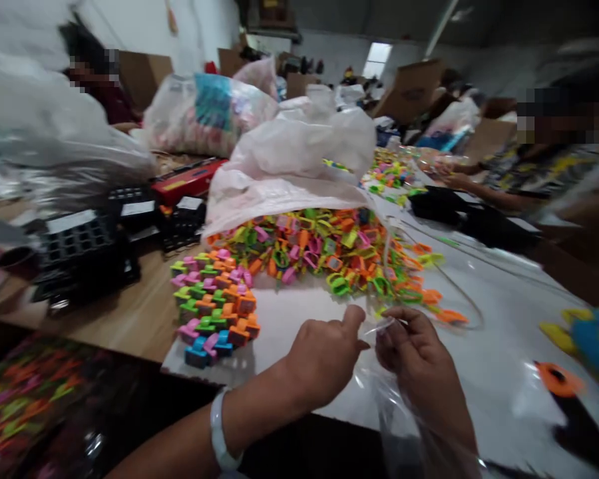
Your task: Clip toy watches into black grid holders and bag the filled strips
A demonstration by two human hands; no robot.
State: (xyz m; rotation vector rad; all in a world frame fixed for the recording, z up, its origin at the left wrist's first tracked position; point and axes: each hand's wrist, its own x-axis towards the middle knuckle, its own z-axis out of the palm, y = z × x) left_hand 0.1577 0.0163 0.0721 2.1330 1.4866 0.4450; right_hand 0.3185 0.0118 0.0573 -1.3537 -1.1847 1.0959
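My left hand [324, 356], with a pale bangle on the wrist, is closed in a pinch at the mouth of a clear plastic bag [397, 416]. Across from it, my right hand [419, 362] grips the same bag, which hangs down below the table's front edge. Just beyond both hands lies a loose pile of small bright plastic toys [304, 246], spilling from a large white sack [289, 159]. Left of my hands stand neat rows of similar small toys [217, 303] in pink, green, orange and blue. Their exact kind is too blurred to tell.
Black compartment trays [80, 246] are stacked at the left, near a red box [187, 181]. A bag of colourful pieces [24, 399] sits low at left. A blue-and-yellow item [596, 339] lies at right. Two people work beyond; black packs [474, 213] lie near one.
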